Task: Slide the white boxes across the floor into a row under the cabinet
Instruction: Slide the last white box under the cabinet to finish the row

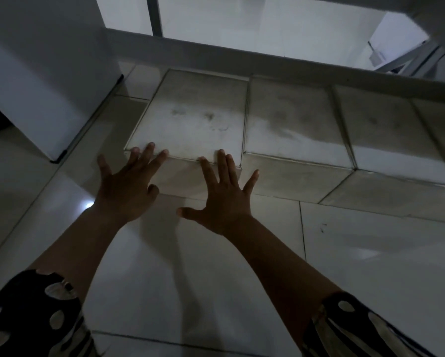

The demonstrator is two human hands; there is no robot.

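Three white boxes stand side by side on the tiled floor, their far ends under the cabinet's lower edge (267,60). The left box (193,119) has smudges on its lid. The middle box (293,130) touches its right side, and the right box (386,135) follows. My left hand (127,186) and my right hand (224,199) lie flat with fingers spread against the near face of the left box, fingertips over its top edge. Neither hand grips anything.
A white cabinet or appliance side (48,81) rises at the left, close to the left box. The glossy tiled floor (371,266) stretches in front of the boxes. A folded metal frame (409,60) leans at the upper right.
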